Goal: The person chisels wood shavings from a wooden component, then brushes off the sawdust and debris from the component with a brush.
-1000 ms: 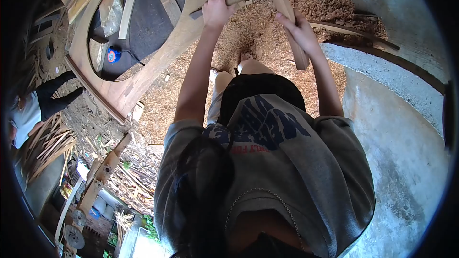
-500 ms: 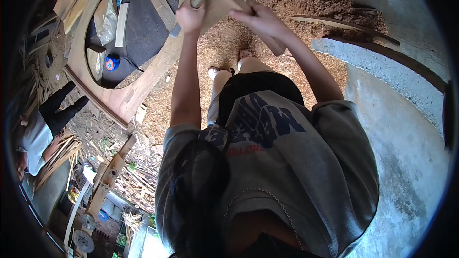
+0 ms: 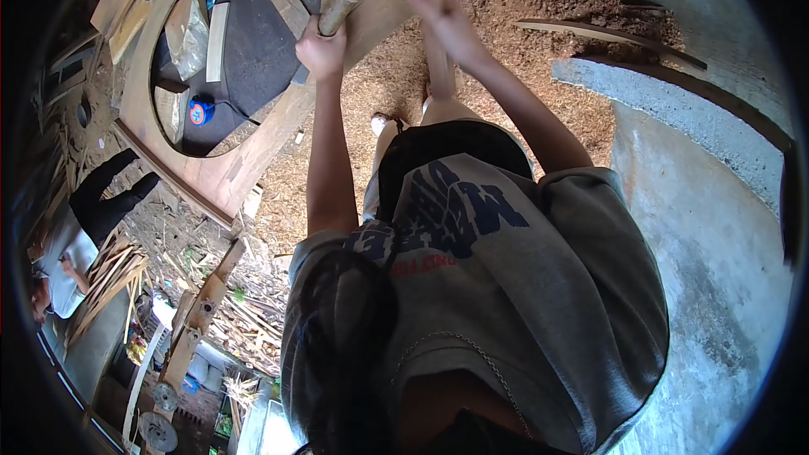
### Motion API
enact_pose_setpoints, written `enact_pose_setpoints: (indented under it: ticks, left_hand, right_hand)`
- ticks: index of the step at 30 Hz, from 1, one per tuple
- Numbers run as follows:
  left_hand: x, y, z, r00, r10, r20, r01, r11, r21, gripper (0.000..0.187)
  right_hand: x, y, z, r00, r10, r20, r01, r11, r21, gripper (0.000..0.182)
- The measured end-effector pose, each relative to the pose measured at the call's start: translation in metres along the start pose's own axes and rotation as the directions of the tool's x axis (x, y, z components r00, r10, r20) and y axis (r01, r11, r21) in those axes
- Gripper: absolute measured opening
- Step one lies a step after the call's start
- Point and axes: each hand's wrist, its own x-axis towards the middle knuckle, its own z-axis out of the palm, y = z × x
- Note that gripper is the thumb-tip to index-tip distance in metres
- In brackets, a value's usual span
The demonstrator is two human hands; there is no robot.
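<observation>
My left hand is closed around a chisel with a thick, round wooden handle pointing up. A bit of grey metal shows below the fist, over the wooden board's edge. My right hand grips a long, narrow wooden piece, blurred at its upper end and held apart from the chisel. Beneath my left hand lies a large wooden board with a big round cutout.
Inside the cutout are a blue tape measure, a plastic-wrapped block and wood strips. Sawdust covers the ground. A curved concrete ledge stands at right. Another person is at far left, near wood scraps.
The wooden piece has swung from a slant across both hands to nearly upright, away from the chisel. My left hand has shifted slightly down and left, with more of the handle showing.
</observation>
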Motion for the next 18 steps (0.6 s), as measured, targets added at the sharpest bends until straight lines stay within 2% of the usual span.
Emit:
enact_pose_setpoints:
  ticks: [1,2,4,5,6,8,10,11,12,14,16,17,18]
  left_hand:
    - [0.001,-0.001,0.0,0.999,0.028,-0.017,-0.028,1.0,-0.002,0.022]
    - [0.001,-0.005,-0.003,0.999,0.033,-0.017,-0.033,0.999,-0.002,0.022]
    - [-0.001,-0.013,-0.014,0.998,-0.061,-0.017,0.06,0.998,-0.009,0.022]
    - [-0.003,-0.016,-0.019,0.996,-0.085,-0.012,0.085,0.996,-0.012,0.022]
    - [-0.005,-0.021,-0.02,0.996,-0.087,-0.013,0.087,0.996,-0.008,0.022]
    - [-0.009,-0.029,-0.023,0.997,-0.074,-0.032,0.074,0.997,0.001,0.022]
    - [-0.012,-0.03,-0.027,0.998,-0.056,-0.039,0.056,0.998,-0.005,0.022]
    - [-0.013,-0.03,-0.029,0.998,-0.041,-0.043,0.04,0.999,-0.011,0.022]
    - [-0.015,-0.033,-0.033,0.998,-0.037,-0.044,0.037,0.999,-0.012,0.022]
    - [-0.017,-0.044,-0.044,0.993,-0.102,-0.066,0.102,0.995,0.006,0.022]
    - [-0.02,-0.055,-0.052,0.993,-0.104,-0.064,0.105,0.994,0.016,0.022]
    - [-0.022,-0.059,-0.054,0.991,-0.122,-0.06,0.124,0.992,0.036,0.022]
    - [-0.024,-0.061,-0.057,0.989,-0.139,-0.053,0.142,0.988,0.056,0.022]
  right_hand:
    - [-0.002,0.015,0.016,0.985,-0.147,0.086,0.161,0.966,-0.202,0.066]
    - [0.001,0.027,0.014,0.986,-0.148,0.082,0.162,0.966,-0.199,0.066]
    - [-0.002,0.018,0.005,0.926,0.119,0.359,0.041,0.912,-0.408,0.069]
    - [-0.004,0.015,0.005,0.979,0.026,0.203,0.042,0.946,-0.322,0.072]
    - [-0.003,0.014,0.008,0.978,0.027,0.206,0.042,0.946,-0.321,0.072]
    - [0.0,0.009,0.013,0.997,0.041,-0.069,-0.033,0.993,0.115,0.077]
    - [-0.011,0.007,0.032,0.992,0.016,-0.121,0.001,0.99,0.141,0.072]
    - [-0.012,0.028,0.042,0.996,-0.022,0.09,0.035,0.988,-0.151,0.07]
    - [-0.013,0.039,0.049,0.954,0.005,0.299,0.125,0.901,-0.416,0.068]
    - [-0.023,0.004,0.038,0.94,0.007,0.34,0.124,0.924,-0.362,0.065]
    - [-0.023,-0.009,0.035,0.968,0.18,0.174,-0.145,0.97,-0.196,0.074]
    - [-0.024,0.003,0.047,0.997,0.076,0.031,-0.077,0.996,0.049,0.078]
    - [-0.024,0.014,0.058,0.997,0.077,0.03,-0.078,0.996,0.048,0.078]
